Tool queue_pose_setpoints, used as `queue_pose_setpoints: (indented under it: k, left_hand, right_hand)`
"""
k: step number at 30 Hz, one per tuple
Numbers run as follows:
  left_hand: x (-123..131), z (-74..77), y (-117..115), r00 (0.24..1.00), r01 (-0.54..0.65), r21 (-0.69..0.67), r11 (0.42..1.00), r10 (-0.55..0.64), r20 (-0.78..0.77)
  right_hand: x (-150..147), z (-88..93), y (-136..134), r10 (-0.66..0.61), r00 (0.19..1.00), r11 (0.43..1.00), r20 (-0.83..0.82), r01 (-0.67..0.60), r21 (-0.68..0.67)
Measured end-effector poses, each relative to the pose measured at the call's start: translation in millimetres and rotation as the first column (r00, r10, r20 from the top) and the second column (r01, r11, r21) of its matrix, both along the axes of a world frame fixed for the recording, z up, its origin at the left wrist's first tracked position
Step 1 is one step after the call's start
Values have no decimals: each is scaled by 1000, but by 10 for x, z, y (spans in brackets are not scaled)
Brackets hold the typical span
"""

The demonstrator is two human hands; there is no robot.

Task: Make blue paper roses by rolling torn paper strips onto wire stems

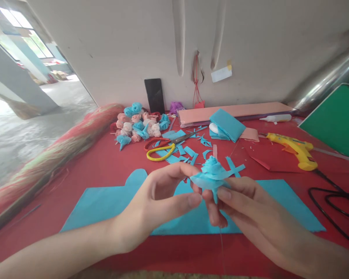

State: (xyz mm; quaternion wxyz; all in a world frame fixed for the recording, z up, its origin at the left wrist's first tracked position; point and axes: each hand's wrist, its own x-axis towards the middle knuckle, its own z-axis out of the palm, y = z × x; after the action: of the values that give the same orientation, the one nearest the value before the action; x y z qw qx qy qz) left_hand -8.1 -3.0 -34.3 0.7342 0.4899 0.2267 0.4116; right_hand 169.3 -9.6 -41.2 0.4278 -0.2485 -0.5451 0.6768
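A blue crepe paper flower (211, 173) with a coiled, layered centre is held upright in front of me. My right hand (244, 203) pinches its twisted base between thumb and fingers. My left hand (159, 197) is curled around the flower's left side, its fingers on the edge of the wide lower petal and its thumb lower down. A thin wire or thread (222, 248) hangs below the right fingers. Beneath both hands lies a large sheet of blue crepe paper (104, 205), partly hidden by them.
Scissors (161, 152) lie among blue paper scraps (189, 152). Finished paper flowers (138, 126) are heaped back left, beside a leaning phone (155, 95). A yellow glue gun (296, 149) with a black cord rests right. Folded blue paper (228, 124) and a glue bottle (275, 117) stand behind.
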Motion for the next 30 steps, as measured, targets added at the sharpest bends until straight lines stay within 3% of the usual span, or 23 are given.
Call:
queue_pose_setpoints:
  k: [6, 13, 19, 22, 26, 30]
  left_hand:
    - [42, 13, -22, 988, -122, -104, 987, 111, -105]
    - [64, 3, -72, 996, -16, -94, 995, 24, 84]
    - [39, -34, -98, 1000, -24, -28, 999, 23, -15]
    - [32, -37, -106, 1000, -3, -33, 999, 3, 1]
    - [45, -32, -109, 1000, 5, -81, 997, -3, 23]
    - [61, -43, -96, 987, -157, -127, 980, 149, -65]
  right_hand:
    - [-3, -34, -9, 47, 999, 998, -17, -46, 42]
    - [-11, -60, -52, 15, 999, 997, 30, -17, 80]
    - [-31, -40, -68, -82, 993, 987, 91, 68, 143]
    - [-42, -38, -70, -62, 995, 986, 79, 49, 159]
    - [-50, -66, -63, 31, 999, 999, -24, -31, 5]
    - [-62, -73, -58, 101, 979, 947, -179, -150, -285]
